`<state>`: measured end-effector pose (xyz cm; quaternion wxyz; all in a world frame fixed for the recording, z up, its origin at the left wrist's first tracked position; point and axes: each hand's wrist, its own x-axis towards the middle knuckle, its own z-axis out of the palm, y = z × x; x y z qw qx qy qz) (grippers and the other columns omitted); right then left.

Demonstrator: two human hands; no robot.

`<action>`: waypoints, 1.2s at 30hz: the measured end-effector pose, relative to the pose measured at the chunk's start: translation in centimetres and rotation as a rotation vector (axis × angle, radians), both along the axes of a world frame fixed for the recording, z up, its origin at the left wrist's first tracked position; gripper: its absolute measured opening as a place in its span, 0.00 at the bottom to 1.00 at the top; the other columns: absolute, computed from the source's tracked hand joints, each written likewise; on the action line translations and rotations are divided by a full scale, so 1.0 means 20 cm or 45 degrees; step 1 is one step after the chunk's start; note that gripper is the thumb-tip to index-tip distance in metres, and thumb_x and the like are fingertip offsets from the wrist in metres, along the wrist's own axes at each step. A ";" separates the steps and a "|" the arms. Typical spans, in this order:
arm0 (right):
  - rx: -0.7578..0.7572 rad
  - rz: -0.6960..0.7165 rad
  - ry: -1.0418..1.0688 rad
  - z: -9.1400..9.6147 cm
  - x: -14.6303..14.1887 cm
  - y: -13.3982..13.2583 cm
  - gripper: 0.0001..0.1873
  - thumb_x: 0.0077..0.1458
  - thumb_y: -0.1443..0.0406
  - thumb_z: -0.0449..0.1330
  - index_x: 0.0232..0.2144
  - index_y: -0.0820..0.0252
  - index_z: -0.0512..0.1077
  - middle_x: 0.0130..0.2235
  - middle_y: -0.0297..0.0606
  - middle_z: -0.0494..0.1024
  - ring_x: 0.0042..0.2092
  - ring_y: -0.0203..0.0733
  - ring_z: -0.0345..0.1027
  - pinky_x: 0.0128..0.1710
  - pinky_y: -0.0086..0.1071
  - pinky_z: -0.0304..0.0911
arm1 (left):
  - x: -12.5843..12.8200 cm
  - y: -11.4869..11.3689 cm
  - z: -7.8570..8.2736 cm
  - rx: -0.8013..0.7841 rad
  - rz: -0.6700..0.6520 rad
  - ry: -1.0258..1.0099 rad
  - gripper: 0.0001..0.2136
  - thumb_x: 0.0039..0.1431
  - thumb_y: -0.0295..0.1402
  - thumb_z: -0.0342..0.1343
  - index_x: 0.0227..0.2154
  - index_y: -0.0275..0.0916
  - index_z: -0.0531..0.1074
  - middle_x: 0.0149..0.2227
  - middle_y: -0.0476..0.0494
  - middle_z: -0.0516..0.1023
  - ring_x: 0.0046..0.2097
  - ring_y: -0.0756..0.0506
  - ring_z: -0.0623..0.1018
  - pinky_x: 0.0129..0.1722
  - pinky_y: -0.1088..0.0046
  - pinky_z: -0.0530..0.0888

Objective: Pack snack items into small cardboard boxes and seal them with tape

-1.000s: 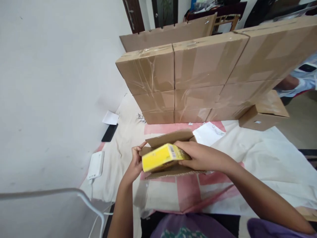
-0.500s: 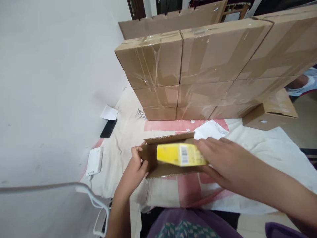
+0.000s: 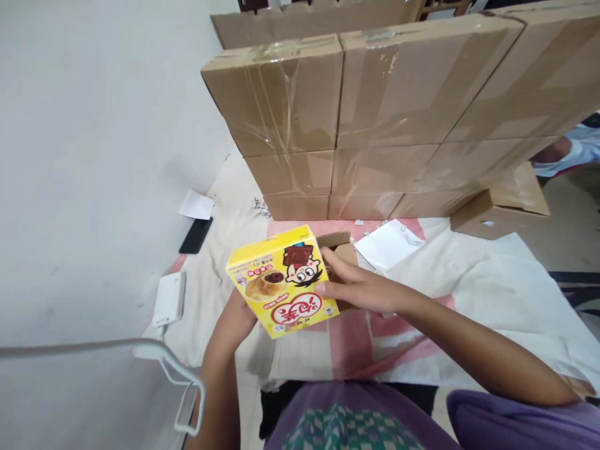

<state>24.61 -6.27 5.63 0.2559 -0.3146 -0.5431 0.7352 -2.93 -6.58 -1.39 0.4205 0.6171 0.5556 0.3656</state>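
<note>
A yellow snack box (image 3: 285, 281), printed with a cartoon face, cream puffs and red lettering, hangs upside down and tilted in front of me. My right hand (image 3: 349, 281) grips its right edge, thumb on the printed face. Behind it stands an open cardboard box (image 3: 344, 253), mostly covered by the yellow box and my hand. My left hand (image 3: 241, 315) is at the lower left of the yellow box, which hides its fingers. Whether it still holds the cardboard box or touches the yellow one cannot be seen.
Taped cardboard cartons (image 3: 384, 94) are stacked along the back. A separate carton (image 3: 501, 203) sits at the right. White paper (image 3: 389, 244) lies on the cloth. Along the left wall are a phone (image 3: 195, 235), a white power bank (image 3: 169, 298) and a cable (image 3: 94, 345). Another person's sleeve (image 3: 574, 150) shows far right.
My right hand has lifted the yellow box out of the cardboard box and moved it left, turning its printed face toward me. My left hand's fingers have become hidden behind it.
</note>
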 end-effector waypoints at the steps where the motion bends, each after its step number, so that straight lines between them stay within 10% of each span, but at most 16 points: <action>1: 0.022 -0.012 -0.069 0.02 0.00 -0.01 0.28 0.65 0.52 0.62 0.59 0.55 0.59 0.56 0.42 0.76 0.55 0.45 0.73 0.54 0.41 0.73 | 0.00 0.00 0.00 -0.030 -0.034 -0.003 0.11 0.53 0.38 0.62 0.40 0.43 0.75 0.46 0.38 0.81 0.50 0.31 0.79 0.52 0.54 0.77; 9: 0.838 -0.044 -0.999 0.29 0.17 -0.11 0.15 0.68 0.59 0.56 0.54 0.54 0.64 0.51 0.42 0.76 0.51 0.50 0.72 0.45 0.38 0.69 | -0.03 0.00 -0.03 -0.057 -0.008 0.107 0.12 0.60 0.38 0.55 0.45 0.44 0.64 0.56 0.37 0.74 0.59 0.35 0.75 0.59 0.53 0.71; 18: 1.198 0.387 -1.588 0.05 0.04 0.10 0.13 0.64 0.66 0.60 0.49 0.62 0.66 0.44 0.47 0.78 0.39 0.51 0.75 0.31 0.34 0.61 | 0.02 0.01 0.03 -0.156 -0.076 0.099 0.17 0.55 0.29 0.50 0.46 0.47 0.54 0.65 0.40 0.66 0.53 0.41 0.76 0.52 0.60 0.71; 28: 1.399 0.449 -1.713 0.13 -0.08 0.16 0.19 0.59 0.71 0.61 0.53 0.64 0.67 0.47 0.51 0.77 0.44 0.56 0.75 0.36 0.38 0.64 | 0.03 0.00 0.05 -0.177 -0.083 0.164 0.16 0.57 0.30 0.48 0.46 0.46 0.53 0.67 0.39 0.63 0.59 0.38 0.72 0.57 0.56 0.67; 36: 1.188 0.050 -1.472 0.33 0.25 0.16 0.18 0.66 0.61 0.58 0.56 0.58 0.67 0.46 0.44 0.79 0.40 0.50 0.75 0.37 0.37 0.67 | 0.04 0.02 0.06 -0.164 -0.088 0.227 0.14 0.60 0.29 0.46 0.47 0.44 0.52 0.63 0.37 0.65 0.54 0.40 0.73 0.55 0.57 0.68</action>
